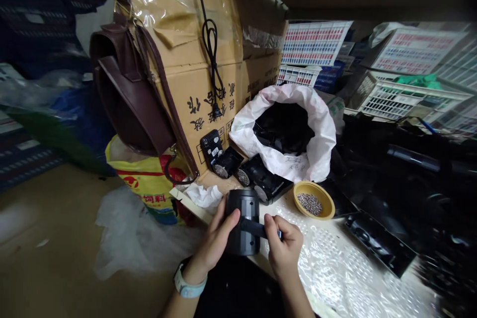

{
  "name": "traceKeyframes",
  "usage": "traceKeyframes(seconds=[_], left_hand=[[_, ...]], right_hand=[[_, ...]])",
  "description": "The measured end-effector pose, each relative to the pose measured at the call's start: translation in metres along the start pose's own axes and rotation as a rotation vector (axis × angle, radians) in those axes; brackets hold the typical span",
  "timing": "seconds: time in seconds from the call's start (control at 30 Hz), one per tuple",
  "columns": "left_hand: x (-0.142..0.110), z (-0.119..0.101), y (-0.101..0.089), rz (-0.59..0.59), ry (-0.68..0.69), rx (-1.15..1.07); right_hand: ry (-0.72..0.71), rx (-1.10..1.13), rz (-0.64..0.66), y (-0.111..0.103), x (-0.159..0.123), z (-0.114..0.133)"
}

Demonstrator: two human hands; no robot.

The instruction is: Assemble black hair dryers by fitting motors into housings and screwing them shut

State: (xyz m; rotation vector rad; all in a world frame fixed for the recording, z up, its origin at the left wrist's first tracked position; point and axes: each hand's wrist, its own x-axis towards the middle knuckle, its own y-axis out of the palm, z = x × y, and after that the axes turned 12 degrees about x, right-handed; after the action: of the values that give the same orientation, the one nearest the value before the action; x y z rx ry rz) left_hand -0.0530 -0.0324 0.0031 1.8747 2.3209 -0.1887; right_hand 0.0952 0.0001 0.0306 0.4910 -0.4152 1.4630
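Observation:
My left hand [214,238] grips a black ribbed cylindrical plastic housing [243,203] from the near side, with its fingers across the front. My right hand [285,251] pinches the end of a flat black strip [253,227], which lies across the housing's middle. A small metallic tip [279,234] shows at my right fingertips. Several similar black parts with round metal-mesh ends [263,179] lie just beyond the housing. A yellow bowl of small metal screws [314,199] sits to the right of them, out of reach of my fingers.
A white sack of black parts [283,134] leans against a cardboard box [186,59], which has a brown leather bag [126,94] hanging on it. Bubble wrap [335,268] covers the bench. A black panel [380,243] lies right; plastic crates [410,94] stand behind.

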Motion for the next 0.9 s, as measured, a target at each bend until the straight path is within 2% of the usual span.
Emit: traceKeyframes(seconds=[0.1,0.37,0.5,0.9], left_hand=[[-0.001,0.001,-0.001,0.042,0.020,0.099],[0.001,0.000,0.005,0.080,0.034,0.067],[0.002,-0.002,0.007,0.090,0.017,0.019],[0.000,-0.009,0.009,0.120,0.018,0.007]], right_hand=[[0.035,0.008,-0.001,-0.002,0.003,0.001],[0.075,0.033,0.047,-0.009,0.003,-0.005],[0.058,0.030,0.086,-0.009,0.002,-0.008],[-0.015,-0.016,0.069,-0.006,0.005,-0.015]])
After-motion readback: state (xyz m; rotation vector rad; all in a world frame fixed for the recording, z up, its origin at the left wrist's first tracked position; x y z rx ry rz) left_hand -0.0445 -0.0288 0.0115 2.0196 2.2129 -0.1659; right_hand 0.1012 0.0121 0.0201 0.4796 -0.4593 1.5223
